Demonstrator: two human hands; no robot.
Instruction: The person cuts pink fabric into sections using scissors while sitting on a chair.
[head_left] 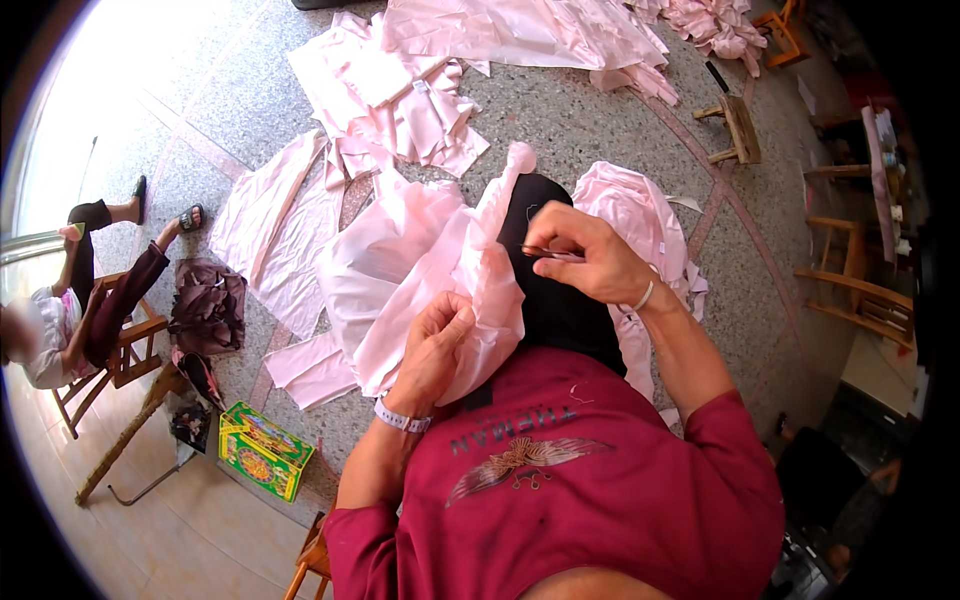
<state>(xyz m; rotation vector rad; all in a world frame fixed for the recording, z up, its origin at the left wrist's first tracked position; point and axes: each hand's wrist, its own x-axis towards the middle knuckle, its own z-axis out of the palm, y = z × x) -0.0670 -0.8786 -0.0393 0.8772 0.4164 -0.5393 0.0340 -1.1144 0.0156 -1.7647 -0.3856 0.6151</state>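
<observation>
A thin pale pink garment (400, 270) lies bunched across my lap and over my black-trousered leg. My left hand (432, 345) pinches its cloth between thumb and fingers. Above the black trouser leg, to the right of the garment, my right hand (580, 250) is closed around a small dark metal tool (553, 253). Most of that tool is hidden by the fingers; it looks like thread snips. A gap separates the tool from the cloth. Another pink garment (630, 210) lies heaped just beyond my right hand.
Pink garments (375, 85) lie in piles on the speckled floor ahead. A low wooden stool (738, 130) stands at the far right, wooden chairs (858, 270) along the right. At left, another person (60, 330) sits near a dark cloth (208, 305) and a green box (262, 450).
</observation>
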